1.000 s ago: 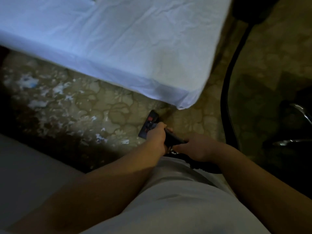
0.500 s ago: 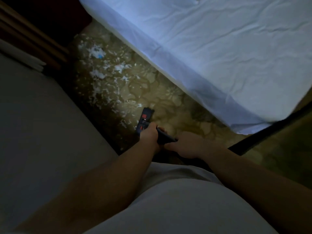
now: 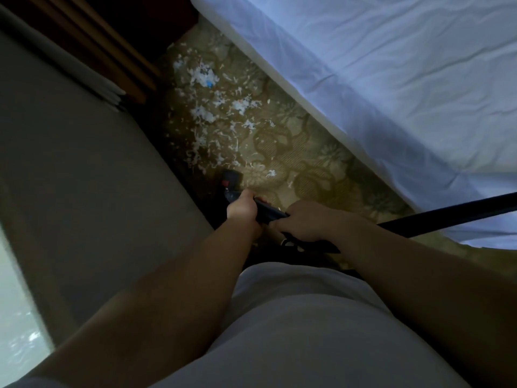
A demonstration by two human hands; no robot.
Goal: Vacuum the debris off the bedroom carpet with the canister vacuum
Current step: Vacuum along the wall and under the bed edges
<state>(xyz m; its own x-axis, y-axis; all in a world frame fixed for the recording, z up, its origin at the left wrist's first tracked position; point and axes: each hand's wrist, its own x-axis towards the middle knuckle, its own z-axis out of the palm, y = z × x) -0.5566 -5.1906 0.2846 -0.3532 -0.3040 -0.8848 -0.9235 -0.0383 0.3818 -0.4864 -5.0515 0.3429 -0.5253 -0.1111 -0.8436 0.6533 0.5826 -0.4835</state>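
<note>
White shredded debris (image 3: 218,113) lies scattered over the patterned beige carpet (image 3: 305,161) between the bed and the wall. My left hand (image 3: 242,210) grips the black vacuum wand (image 3: 267,212) near its front. The dark floor head (image 3: 230,182), with a red mark on it, sits on the carpet just beyond that hand, at the near edge of the debris. My right hand (image 3: 303,224) grips the wand's handle just behind. The black hose (image 3: 447,212) runs off to the right from there.
A bed with a white sheet (image 3: 391,88) fills the upper right and overhangs the carpet. A grey wall surface (image 3: 84,177) bounds the strip on the left. Wooden trim (image 3: 112,46) stands at the far end. My white shirt (image 3: 293,331) fills the foreground.
The view has swung left, so the strip between bed and wall now runs up the middle. Both hands keep their grip on the wand. The floor head stays at the near edge of the debris.
</note>
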